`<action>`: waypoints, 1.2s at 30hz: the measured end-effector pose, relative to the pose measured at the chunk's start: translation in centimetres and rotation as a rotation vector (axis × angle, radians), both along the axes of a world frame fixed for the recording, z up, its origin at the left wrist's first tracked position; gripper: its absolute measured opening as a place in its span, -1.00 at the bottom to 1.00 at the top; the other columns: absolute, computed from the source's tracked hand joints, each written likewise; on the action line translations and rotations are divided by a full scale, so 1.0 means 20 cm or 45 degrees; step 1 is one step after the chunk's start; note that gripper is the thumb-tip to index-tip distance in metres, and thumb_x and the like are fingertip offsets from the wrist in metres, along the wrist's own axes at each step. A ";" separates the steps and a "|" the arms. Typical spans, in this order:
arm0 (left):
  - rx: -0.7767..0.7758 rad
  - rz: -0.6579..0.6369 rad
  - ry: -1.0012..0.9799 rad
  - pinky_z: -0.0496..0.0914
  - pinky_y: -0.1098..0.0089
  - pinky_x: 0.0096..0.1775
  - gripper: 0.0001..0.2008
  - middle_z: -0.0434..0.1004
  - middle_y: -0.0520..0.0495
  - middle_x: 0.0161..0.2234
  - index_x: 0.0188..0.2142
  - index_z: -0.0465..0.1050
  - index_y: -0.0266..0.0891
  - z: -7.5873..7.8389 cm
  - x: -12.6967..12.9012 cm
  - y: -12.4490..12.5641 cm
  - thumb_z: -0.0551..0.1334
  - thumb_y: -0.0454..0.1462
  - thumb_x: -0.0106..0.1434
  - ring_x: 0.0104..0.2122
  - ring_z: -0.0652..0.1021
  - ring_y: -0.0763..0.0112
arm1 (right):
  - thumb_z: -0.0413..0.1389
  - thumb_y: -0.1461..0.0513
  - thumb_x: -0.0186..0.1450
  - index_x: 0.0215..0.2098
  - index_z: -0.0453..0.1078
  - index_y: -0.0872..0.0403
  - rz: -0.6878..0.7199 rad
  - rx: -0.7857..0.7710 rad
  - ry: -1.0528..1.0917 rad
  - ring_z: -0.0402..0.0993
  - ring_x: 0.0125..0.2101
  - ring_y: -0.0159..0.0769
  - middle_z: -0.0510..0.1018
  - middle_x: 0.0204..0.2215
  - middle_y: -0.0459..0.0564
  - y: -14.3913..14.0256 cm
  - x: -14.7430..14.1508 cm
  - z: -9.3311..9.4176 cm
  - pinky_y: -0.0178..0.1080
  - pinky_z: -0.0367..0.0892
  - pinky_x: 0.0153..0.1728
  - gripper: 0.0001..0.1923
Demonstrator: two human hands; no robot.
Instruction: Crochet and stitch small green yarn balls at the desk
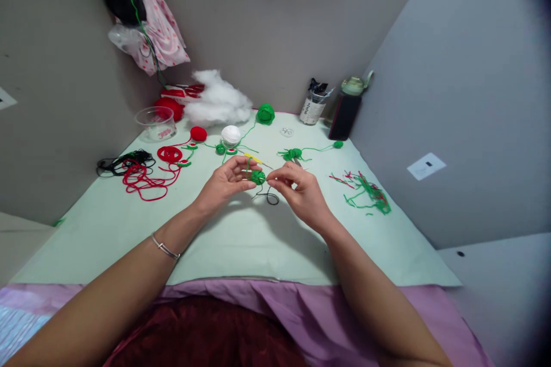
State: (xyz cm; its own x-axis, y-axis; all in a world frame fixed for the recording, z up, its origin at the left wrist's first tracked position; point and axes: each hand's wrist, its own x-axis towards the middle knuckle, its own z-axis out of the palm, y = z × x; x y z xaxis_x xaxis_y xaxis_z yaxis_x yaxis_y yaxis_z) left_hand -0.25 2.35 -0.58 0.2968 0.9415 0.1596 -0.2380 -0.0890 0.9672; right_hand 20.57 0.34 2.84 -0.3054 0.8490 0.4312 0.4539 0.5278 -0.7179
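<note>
My left hand holds a small green crocheted piece between thumb and fingers, just above the table. Close beside it, my right hand is closed in a pinch on a thin, pale sliver at the piece's edge that looks like a needle; its detail is too small to be sure. Below the piece, a loop of black yarn hangs or lies near the tabletop. A yellow-handled crochet hook rests just behind the hands.
Behind are a white yarn ball, green yarn ball, red yarn ball and white stuffing. Black yarn and red yarn lie left, yarn scraps right. A bottle stands by the wall.
</note>
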 end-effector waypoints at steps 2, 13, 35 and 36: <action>-0.011 -0.006 -0.008 0.47 0.21 0.01 -0.55 0.54 -0.12 0.02 -0.08 0.38 -0.18 0.00 0.00 0.00 0.46 -0.31 0.07 0.00 0.58 0.24 | 0.19 0.26 0.34 -0.30 0.53 0.05 0.020 -0.061 0.055 0.29 -0.43 -0.36 0.41 -0.45 -0.08 0.01 0.00 0.00 -0.29 0.21 -0.40 -0.93; 0.031 0.018 0.034 0.46 0.23 -0.01 -0.58 0.56 -0.11 -0.04 -0.10 0.38 -0.19 -0.01 0.01 -0.01 0.45 -0.33 0.06 -0.02 0.57 0.26 | 0.21 0.15 0.34 -0.41 0.46 0.07 -0.008 -0.096 0.107 0.30 -0.45 -0.37 0.43 -0.47 -0.08 0.02 -0.03 -0.04 -0.30 0.21 -0.42 -0.80; 0.297 0.222 0.180 0.37 0.19 0.14 -0.67 0.55 -0.08 -0.08 -0.09 0.42 -0.18 -0.04 0.07 -0.04 0.39 -0.30 0.14 -0.02 0.55 0.27 | 0.05 0.31 0.41 -0.25 0.48 0.04 -0.239 0.347 -0.478 0.51 -0.32 -0.26 0.57 -0.35 0.05 -0.06 -0.12 -0.06 -0.30 0.29 -0.37 -0.83; 0.316 0.216 0.202 0.37 0.20 0.13 -0.67 0.56 -0.08 -0.07 -0.08 0.43 -0.17 -0.04 0.06 -0.04 0.39 -0.31 0.15 -0.02 0.55 0.27 | 0.05 0.31 0.41 -0.28 0.48 0.04 -0.244 0.347 -0.460 0.50 -0.34 -0.29 0.58 -0.33 0.05 -0.06 -0.12 -0.04 -0.30 0.27 -0.40 -0.83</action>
